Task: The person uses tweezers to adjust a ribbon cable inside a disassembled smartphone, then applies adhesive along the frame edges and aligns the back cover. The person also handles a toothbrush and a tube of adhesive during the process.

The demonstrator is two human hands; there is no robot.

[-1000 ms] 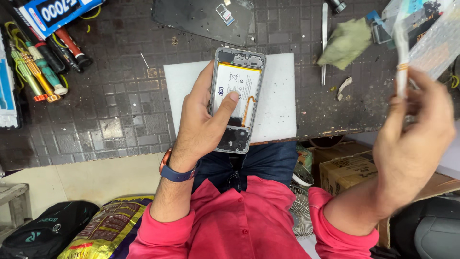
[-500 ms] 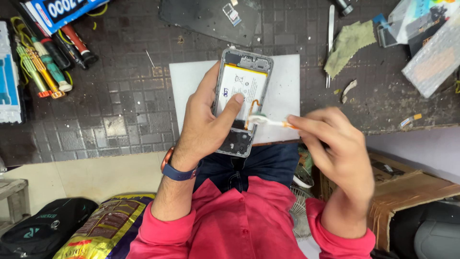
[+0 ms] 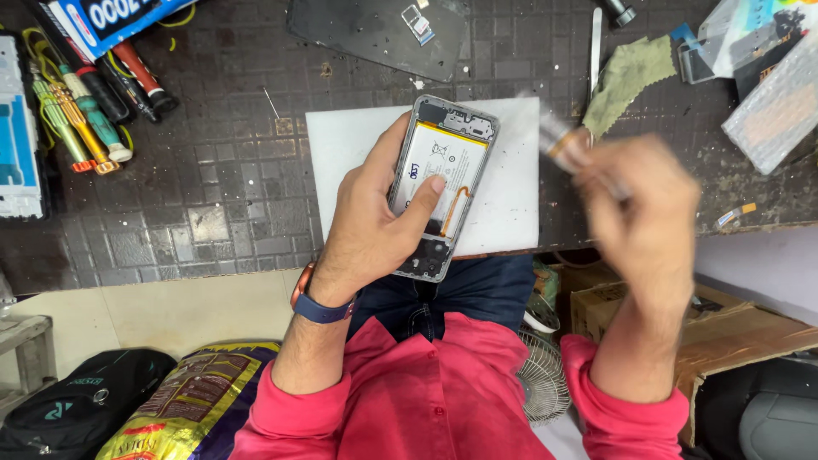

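My left hand (image 3: 371, 226) grips an opened phone (image 3: 443, 162) with its back cover off, a white battery showing, the thumb pressed on the battery. The phone hovers over a white mat (image 3: 511, 183) on the dark tiled bench. My right hand (image 3: 639, 204) is blurred to the right of the phone, closed around a thin white-and-orange tool (image 3: 558, 140) whose tip points up and left. Hand and tool are apart from the phone.
Screwdrivers and pens (image 3: 81, 128) lie at the far left beside a blue-and-white box (image 3: 17, 145). A dark back panel (image 3: 375, 34) lies at the top, a green cloth (image 3: 630, 72) and metal tweezers (image 3: 595, 47) at the right, cardboard boxes (image 3: 724, 315) under the bench.
My right hand came down from the upper right to the phone with the thin tool, then pulled away to the right. The left hand kept holding the phone.
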